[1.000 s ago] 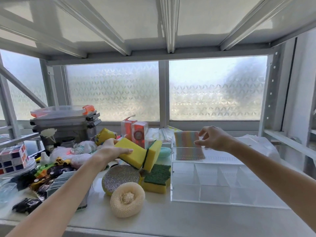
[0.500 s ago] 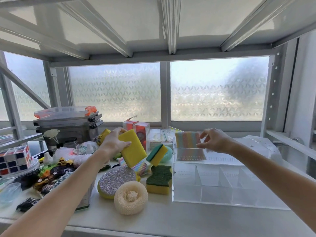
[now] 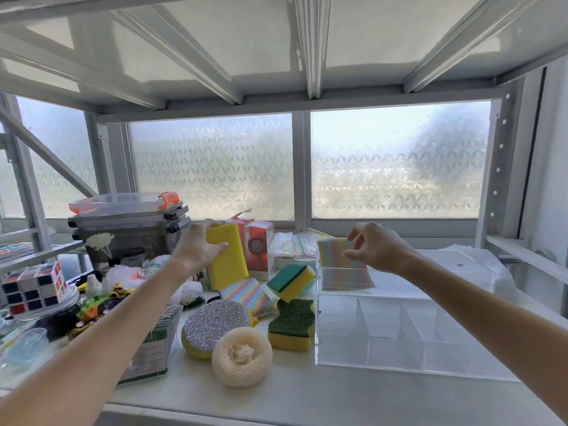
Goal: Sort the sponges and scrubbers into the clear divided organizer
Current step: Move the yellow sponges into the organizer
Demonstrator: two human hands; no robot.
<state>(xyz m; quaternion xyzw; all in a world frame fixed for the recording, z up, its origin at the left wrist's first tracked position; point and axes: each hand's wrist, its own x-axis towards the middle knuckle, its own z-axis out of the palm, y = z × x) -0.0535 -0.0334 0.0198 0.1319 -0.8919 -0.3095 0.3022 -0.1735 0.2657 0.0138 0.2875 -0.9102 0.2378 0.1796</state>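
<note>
My left hand (image 3: 196, 252) grips a plain yellow sponge (image 3: 229, 259) and holds it upright above the pile. My right hand (image 3: 376, 250) hovers with fingers apart at the top right corner of a pastel striped sponge (image 3: 338, 269), which stands upright in the back-left compartment of the clear divided organizer (image 3: 399, 362). On the shelf left of the organizer lie a second striped sponge (image 3: 247, 295), a green-topped yellow sponge (image 3: 292, 281), a dark green scrub sponge (image 3: 292, 324), a glittery silver round scrubber (image 3: 215, 324) and a cream mesh scrubber (image 3: 241, 353).
Two red boxes (image 3: 258, 244) stand behind the pile. Stacked lidded containers (image 3: 129, 216) sit at the back left. A puzzle cube (image 3: 33, 284), toy cars (image 3: 101, 302) and a small clear box (image 3: 153, 348) crowd the left side. The shelf above hangs low.
My left hand lifted the yellow sponge off the pile and raised it upright. My right hand opened its pinch on the striped sponge, which stays standing in the organizer.
</note>
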